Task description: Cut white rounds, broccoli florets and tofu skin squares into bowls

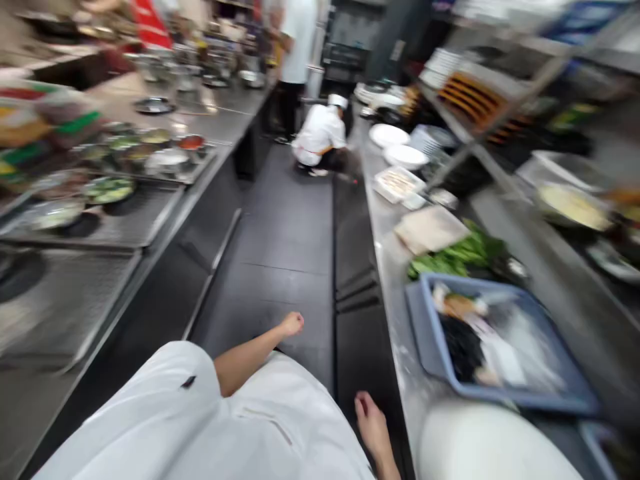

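My left hand [293, 324] hangs in front of my white jacket, over the dark aisle floor [280, 253]; its fingers are curled together, and nothing shows in them. Lower and to the right, my right hand [371, 423] hangs beside the edge of the right steel counter [393, 293]. Its fingers are loosely bent, with nothing visible in them. On that counter, nearest to my right hand, is a blue-grey bin [520, 395] holding clear plastic and dark and pale scraps. Leafy greens [450, 257] and a pale board [431, 229] lie behind the bin.
Ahead in the aisle a person in white [320, 137] crouches by the right counter; another person [297, 47] stands behind. On the left counter [200, 175] are bowls of food [110, 190] and metal containers. White plates [389, 135] and a shelf rack [493, 170] are on the right.
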`<action>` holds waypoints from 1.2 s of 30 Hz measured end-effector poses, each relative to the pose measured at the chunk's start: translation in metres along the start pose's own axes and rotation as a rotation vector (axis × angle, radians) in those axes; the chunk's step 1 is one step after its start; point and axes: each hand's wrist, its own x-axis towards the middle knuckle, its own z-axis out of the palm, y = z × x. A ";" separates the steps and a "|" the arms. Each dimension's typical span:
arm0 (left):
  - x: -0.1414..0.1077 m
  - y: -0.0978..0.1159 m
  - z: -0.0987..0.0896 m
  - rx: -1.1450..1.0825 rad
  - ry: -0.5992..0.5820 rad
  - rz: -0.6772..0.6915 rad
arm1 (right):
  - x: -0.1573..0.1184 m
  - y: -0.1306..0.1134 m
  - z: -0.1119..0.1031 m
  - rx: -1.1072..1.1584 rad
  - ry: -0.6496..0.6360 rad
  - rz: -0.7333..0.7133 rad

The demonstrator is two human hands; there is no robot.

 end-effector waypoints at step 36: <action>-0.179 0.405 0.703 1.328 -0.785 1.894 | -0.214 0.130 -0.172 0.197 1.091 1.234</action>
